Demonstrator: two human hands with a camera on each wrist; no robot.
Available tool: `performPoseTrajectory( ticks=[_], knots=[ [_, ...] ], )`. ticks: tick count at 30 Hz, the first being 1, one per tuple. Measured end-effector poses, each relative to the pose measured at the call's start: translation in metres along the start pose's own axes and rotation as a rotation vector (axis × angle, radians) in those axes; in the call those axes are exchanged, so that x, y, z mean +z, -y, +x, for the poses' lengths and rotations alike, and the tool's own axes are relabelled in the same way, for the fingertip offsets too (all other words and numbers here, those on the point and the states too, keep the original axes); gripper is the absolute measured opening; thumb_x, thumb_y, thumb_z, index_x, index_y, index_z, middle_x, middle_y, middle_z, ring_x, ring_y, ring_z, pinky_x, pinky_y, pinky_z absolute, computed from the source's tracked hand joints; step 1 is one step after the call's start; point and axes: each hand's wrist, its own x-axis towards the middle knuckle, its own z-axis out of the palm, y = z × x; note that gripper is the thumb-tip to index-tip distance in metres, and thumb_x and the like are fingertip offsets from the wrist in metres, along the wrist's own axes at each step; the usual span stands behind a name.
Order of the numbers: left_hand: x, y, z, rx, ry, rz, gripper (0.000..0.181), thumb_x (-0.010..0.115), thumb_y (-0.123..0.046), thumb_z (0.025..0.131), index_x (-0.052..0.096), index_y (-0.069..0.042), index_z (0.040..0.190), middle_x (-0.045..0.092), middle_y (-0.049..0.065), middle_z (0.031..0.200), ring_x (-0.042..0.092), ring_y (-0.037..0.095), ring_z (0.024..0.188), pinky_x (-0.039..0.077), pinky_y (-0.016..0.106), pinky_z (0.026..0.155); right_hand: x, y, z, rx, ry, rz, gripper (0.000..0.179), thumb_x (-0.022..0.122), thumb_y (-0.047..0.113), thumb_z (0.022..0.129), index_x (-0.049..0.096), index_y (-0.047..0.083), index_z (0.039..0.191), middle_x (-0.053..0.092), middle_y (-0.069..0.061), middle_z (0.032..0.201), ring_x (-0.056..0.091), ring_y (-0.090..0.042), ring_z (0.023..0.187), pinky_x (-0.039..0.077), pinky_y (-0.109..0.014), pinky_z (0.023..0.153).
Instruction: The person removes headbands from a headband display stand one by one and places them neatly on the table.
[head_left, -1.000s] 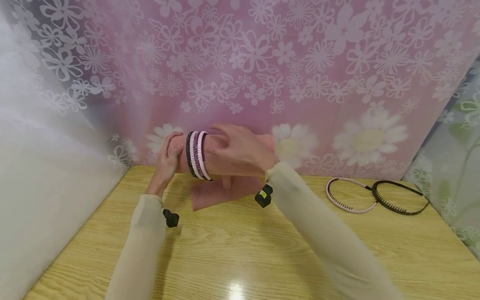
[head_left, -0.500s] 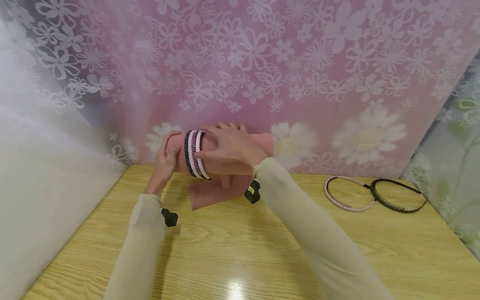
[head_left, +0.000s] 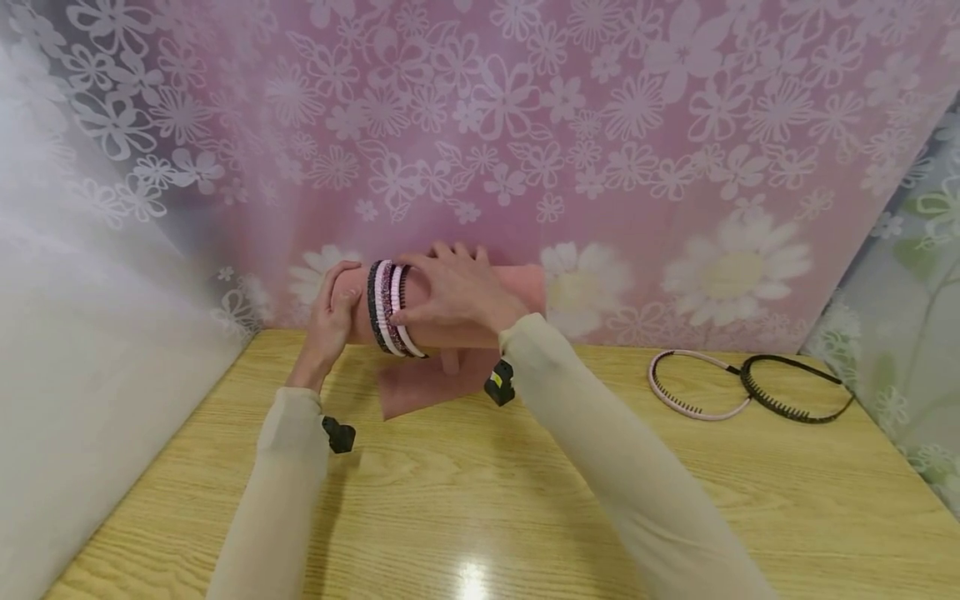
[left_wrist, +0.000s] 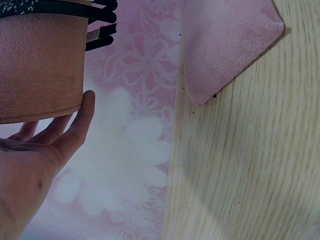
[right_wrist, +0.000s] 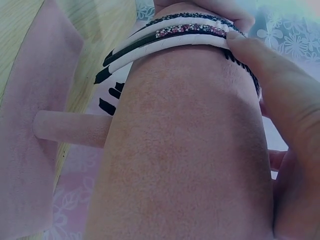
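A pink plush roll (head_left: 521, 287) lies sideways on a pink stand base (head_left: 416, 393). Several headbands sit round its left part: a dark glittery headband (head_left: 373, 308), a pale pink one, a pink-and-dark sparkly headband (right_wrist: 192, 30) and a white headband (right_wrist: 160, 48) rightmost. My left hand (head_left: 328, 321) grips the roll's left end, thumb in front and fingers round the rim. With thumb and index finger, my right hand (head_left: 465, 287) holds the white headband; its thumb tip also reaches the sparkly one. The other right fingers spread over the roll's top, partly hidden.
On the right of the wooden table (head_left: 465, 492) lie a pale pink headband (head_left: 693, 410) and a black toothed headband (head_left: 787, 408), touching each other. A pink flowered curtain (head_left: 487, 167) hangs directly behind the roll.
My right hand has slid left along the roll to the white headband, and its thumb has come onto the bands. The white band's lower end has shifted slightly right. My left hand stays put.
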Motion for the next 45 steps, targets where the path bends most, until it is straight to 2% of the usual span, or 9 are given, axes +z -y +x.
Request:
performPoseTrajectory(
  ticks=[6, 8, 11, 21, 29, 33, 36, 39, 45],
  knots=[
    [0.0, -0.002, -0.002, -0.021, 0.005, -0.001, 0.04, 0.041, -0.03, 0.099, 0.042, -0.025, 0.139, 0.04, 0.0, 0.143, 0.05, 0.025, 0.112, 0.037, 0.042, 0.096, 0.0, -0.001, -0.002, -0.019, -0.003, -0.018, 0.091, 0.057, 0.08, 0.067, 0.03, 0.038, 0.143, 0.044, 0.001, 0.136, 0.042, -0.024, 0.121, 0.03, -0.05, 0.096],
    [0.0, 0.006, 0.001, 0.002, -0.005, 0.004, 0.04, 0.041, -0.033, 0.099, 0.042, -0.026, 0.139, 0.041, -0.003, 0.142, 0.05, 0.024, 0.112, 0.036, 0.043, 0.097, 0.0, -0.001, -0.003, -0.021, 0.001, -0.02, 0.091, 0.058, 0.079, 0.067, 0.03, 0.037, 0.143, 0.044, 0.001, 0.137, 0.041, -0.024, 0.121, 0.031, -0.051, 0.097],
    [0.001, 0.006, 0.001, 0.024, -0.009, 0.02, 0.04, 0.041, -0.034, 0.099, 0.043, -0.027, 0.138, 0.041, -0.004, 0.141, 0.049, 0.024, 0.113, 0.035, 0.045, 0.098, 0.0, -0.002, -0.003, -0.023, 0.0, -0.014, 0.091, 0.059, 0.079, 0.066, 0.031, 0.036, 0.142, 0.045, 0.002, 0.136, 0.041, -0.023, 0.122, 0.031, -0.05, 0.096],
    [0.0, -0.019, -0.006, 0.008, 0.011, -0.001, 0.04, 0.043, -0.026, 0.099, 0.044, -0.02, 0.138, 0.041, 0.005, 0.142, 0.047, 0.028, 0.116, 0.034, 0.048, 0.1, -0.002, -0.005, -0.004, -0.029, 0.019, 0.001, 0.095, 0.056, 0.08, 0.068, 0.028, 0.035, 0.146, 0.041, -0.001, 0.141, 0.038, -0.025, 0.127, 0.03, -0.051, 0.099],
    [0.001, 0.003, 0.001, 0.011, -0.02, 0.006, 0.041, 0.043, -0.033, 0.098, 0.044, -0.025, 0.138, 0.043, 0.0, 0.142, 0.047, 0.026, 0.119, 0.033, 0.048, 0.102, -0.003, -0.005, -0.007, -0.039, 0.009, -0.007, 0.094, 0.058, 0.078, 0.068, 0.031, 0.033, 0.146, 0.043, -0.001, 0.139, 0.04, -0.025, 0.125, 0.03, -0.053, 0.1],
    [0.001, 0.006, 0.001, -0.004, -0.019, 0.001, 0.041, 0.044, -0.035, 0.098, 0.043, -0.025, 0.138, 0.043, -0.002, 0.142, 0.047, 0.026, 0.119, 0.033, 0.048, 0.102, -0.002, -0.005, -0.009, -0.04, 0.005, -0.01, 0.093, 0.057, 0.078, 0.069, 0.031, 0.033, 0.146, 0.043, -0.001, 0.139, 0.04, -0.026, 0.126, 0.029, -0.053, 0.102],
    [0.0, 0.002, -0.001, -0.02, -0.013, -0.004, 0.041, 0.044, -0.032, 0.098, 0.043, -0.025, 0.138, 0.044, -0.001, 0.142, 0.048, 0.025, 0.117, 0.034, 0.046, 0.101, -0.002, -0.004, -0.011, -0.038, 0.008, 0.001, 0.092, 0.057, 0.077, 0.07, 0.032, 0.032, 0.145, 0.043, -0.001, 0.139, 0.04, -0.025, 0.126, 0.029, -0.053, 0.102],
    [-0.001, -0.01, -0.006, -0.011, -0.009, -0.003, 0.039, 0.044, -0.029, 0.098, 0.045, -0.025, 0.137, 0.045, 0.004, 0.141, 0.048, 0.025, 0.115, 0.035, 0.043, 0.099, -0.003, -0.004, -0.013, -0.036, 0.008, 0.004, 0.091, 0.057, 0.077, 0.07, 0.033, 0.032, 0.145, 0.043, -0.001, 0.138, 0.04, -0.024, 0.126, 0.029, -0.053, 0.103],
    [0.001, -0.024, -0.01, 0.0, -0.007, 0.003, 0.04, 0.045, -0.027, 0.098, 0.044, -0.018, 0.137, 0.046, 0.007, 0.139, 0.049, 0.02, 0.11, 0.037, 0.036, 0.095, -0.007, -0.005, -0.017, -0.036, 0.003, -0.005, 0.089, 0.058, 0.074, 0.071, 0.035, 0.03, 0.144, 0.045, 0.0, 0.134, 0.04, -0.019, 0.123, 0.03, -0.051, 0.105]
  ],
)
